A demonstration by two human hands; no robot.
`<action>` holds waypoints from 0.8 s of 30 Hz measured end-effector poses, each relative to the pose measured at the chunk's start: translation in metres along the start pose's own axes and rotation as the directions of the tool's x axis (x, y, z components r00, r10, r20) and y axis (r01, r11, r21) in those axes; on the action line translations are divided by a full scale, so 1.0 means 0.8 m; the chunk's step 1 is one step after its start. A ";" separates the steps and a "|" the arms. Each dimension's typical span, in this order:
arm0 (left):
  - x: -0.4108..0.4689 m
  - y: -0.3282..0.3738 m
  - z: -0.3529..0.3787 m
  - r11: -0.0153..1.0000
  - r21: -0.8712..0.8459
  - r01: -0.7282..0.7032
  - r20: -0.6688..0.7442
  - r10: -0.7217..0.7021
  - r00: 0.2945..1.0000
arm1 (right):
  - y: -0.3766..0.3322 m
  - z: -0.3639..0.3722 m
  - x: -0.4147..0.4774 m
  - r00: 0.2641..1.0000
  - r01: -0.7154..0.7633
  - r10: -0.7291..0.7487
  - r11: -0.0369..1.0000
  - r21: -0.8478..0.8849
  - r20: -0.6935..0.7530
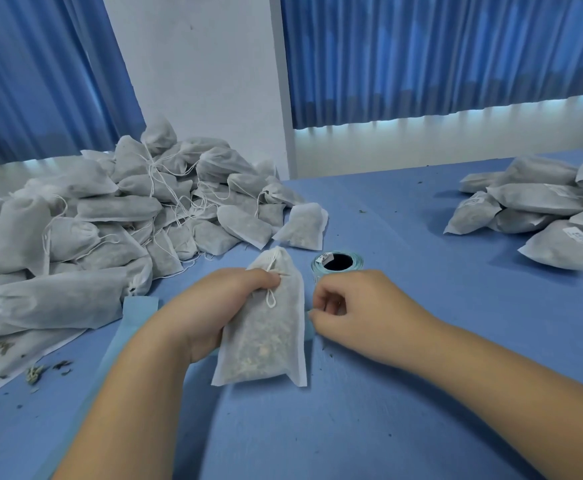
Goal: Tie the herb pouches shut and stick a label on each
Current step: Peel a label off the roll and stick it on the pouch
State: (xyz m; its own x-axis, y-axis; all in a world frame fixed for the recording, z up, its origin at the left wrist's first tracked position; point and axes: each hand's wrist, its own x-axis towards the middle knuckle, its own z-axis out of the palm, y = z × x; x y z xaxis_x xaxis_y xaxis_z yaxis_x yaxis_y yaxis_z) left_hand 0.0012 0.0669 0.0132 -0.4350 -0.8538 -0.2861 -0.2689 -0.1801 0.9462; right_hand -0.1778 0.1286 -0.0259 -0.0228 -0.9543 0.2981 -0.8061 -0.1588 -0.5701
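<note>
Apparently between the two steps: tying looks done, labelling not yet. Held just above the near middle of the surface (421,271), one filled pouch (269,337), neck pointing far and gathered closed, with the drawstring (271,299) lying in a small loop on its front. No label visible on this face.

Gripped along its left edge by the left hand (213,306), fingers curled round the neck and the string. Just beside its right edge, the right hand (355,306), fingers (331,303) bent inward as for a pinch. Cannot tell whether something is between them. Close under them, a piece of pale blue strip (309,329).

Just behind, a little to the far right, the label roll (317,271) standing on end. Further left, a big heap of pouches (127,209) with loose strings. Far right, well apart, a smaller stack of labelled pouches (542,209).

Next, probably: peel one label free, keep the pouch flat and steady, press the label on the smooth front, away from the string.
</note>
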 end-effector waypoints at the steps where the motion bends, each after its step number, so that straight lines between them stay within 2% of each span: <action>1: -0.001 0.000 0.000 1.000 0.014 -0.007 0.002 0.007 1.000 | -0.001 0.000 0.000 1.000 -0.002 0.002 1.000 0.007 0.004; 7: -0.003 0.001 0.000 0.998 0.055 0.000 -0.005 0.000 1.000 | 0.003 -0.007 0.000 0.996 -0.025 0.017 0.995 0.093 0.084; 14: -0.002 0.000 -0.004 0.997 0.066 0.029 -0.019 -0.028 0.999 | 0.018 -0.041 0.003 0.957 -0.054 -0.002 0.981 0.184 0.291; 18: -0.001 0.000 -0.005 0.996 0.071 0.050 -0.025 -0.048 0.999 | 0.027 -0.055 0.003 0.939 -0.089 -0.002 0.965 0.248 0.345; 24: 0.000 -0.001 -0.006 0.996 0.069 0.055 -0.045 -0.052 0.998 | 0.036 -0.058 0.005 0.908 -0.130 0.024 0.965 0.227 0.419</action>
State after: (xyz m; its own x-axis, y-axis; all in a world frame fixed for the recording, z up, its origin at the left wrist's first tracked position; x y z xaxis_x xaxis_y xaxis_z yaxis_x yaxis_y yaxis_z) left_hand 0.0055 0.0643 0.0132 -0.3815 -0.8642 -0.3281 -0.3516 -0.1926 0.9161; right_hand -0.2284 0.1324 -0.0053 0.2082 -0.9760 -0.0640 -0.6404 -0.0866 -0.7631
